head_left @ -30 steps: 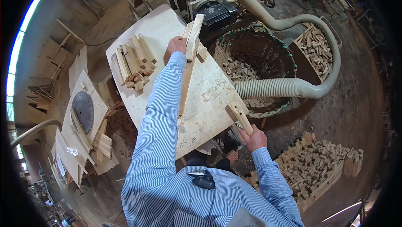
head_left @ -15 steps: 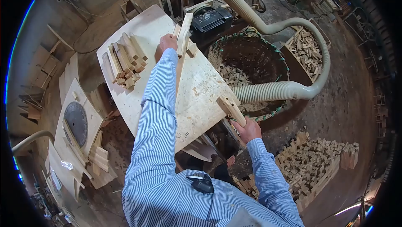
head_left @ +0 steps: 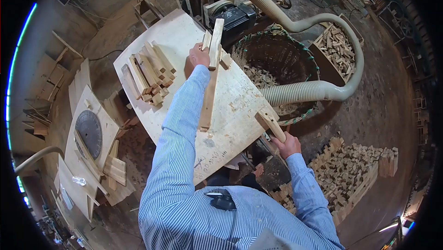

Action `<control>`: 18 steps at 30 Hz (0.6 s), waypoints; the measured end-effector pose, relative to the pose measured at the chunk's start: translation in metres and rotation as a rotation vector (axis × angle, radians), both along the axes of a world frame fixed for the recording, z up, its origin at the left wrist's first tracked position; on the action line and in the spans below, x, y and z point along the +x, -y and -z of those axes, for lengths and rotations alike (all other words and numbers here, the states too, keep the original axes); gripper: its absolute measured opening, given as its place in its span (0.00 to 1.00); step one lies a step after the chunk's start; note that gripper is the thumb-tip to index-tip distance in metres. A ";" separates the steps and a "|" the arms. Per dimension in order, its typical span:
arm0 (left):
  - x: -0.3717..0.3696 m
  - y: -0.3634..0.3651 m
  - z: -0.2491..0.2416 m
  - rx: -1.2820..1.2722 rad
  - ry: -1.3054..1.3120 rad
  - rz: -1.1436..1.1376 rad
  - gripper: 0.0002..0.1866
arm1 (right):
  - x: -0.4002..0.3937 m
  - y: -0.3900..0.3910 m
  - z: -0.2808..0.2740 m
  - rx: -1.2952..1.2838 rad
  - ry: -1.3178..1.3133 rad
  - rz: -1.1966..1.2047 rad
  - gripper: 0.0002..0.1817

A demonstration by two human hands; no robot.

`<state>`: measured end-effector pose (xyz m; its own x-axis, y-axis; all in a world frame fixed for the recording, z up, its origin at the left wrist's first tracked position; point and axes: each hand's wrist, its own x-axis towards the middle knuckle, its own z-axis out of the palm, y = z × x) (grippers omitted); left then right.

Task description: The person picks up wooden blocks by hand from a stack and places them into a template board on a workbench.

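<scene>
A pale, tilted worktable (head_left: 230, 125) lies in front of me. My left hand (head_left: 199, 56) is closed around a short wooden block (head_left: 206, 40) near the table's far right edge. Right beside that block stands a longer upright wooden piece (head_left: 216, 42), and a flat board (head_left: 207, 104) runs from there toward me. At the near right corner my right hand (head_left: 288, 145) is wrapped round a wooden handle (head_left: 271, 124) fixed to the table. To the left of my left hand lies a stack of wooden sticks (head_left: 150, 72).
Behind the table is a black motor (head_left: 233, 21). A wicker basket (head_left: 314, 68) with wood offcuts and a ribbed hose (head_left: 300, 94) stand at its right. Piled blocks (head_left: 350, 169) cover the floor at right. A circular saw blade (head_left: 88, 133) sits at left.
The table, with the stack and both hands on it, has shifted right and toward me relative to the motor and basket. Both hands keep their grips.
</scene>
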<state>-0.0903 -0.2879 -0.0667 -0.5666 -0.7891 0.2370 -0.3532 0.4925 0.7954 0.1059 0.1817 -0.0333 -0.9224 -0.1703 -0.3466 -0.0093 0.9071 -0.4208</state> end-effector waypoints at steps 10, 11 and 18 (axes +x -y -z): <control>0.040 0.018 -0.024 -0.342 0.035 0.287 0.20 | 0.000 -0.002 -0.016 0.047 0.044 -0.010 0.32; 0.045 0.017 -0.022 -0.348 0.041 0.282 0.20 | 0.001 -0.002 -0.020 0.037 0.043 -0.012 0.32; 0.031 0.015 -0.024 -0.002 0.196 0.192 0.22 | -0.006 0.001 -0.041 0.049 0.086 -0.018 0.32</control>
<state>-0.0593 -0.3025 -0.0428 -0.7409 -0.6626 0.1094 -0.4005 0.5667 0.7201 0.1000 0.1807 0.0081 -0.8859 -0.1676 -0.4326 0.0080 0.9268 -0.3755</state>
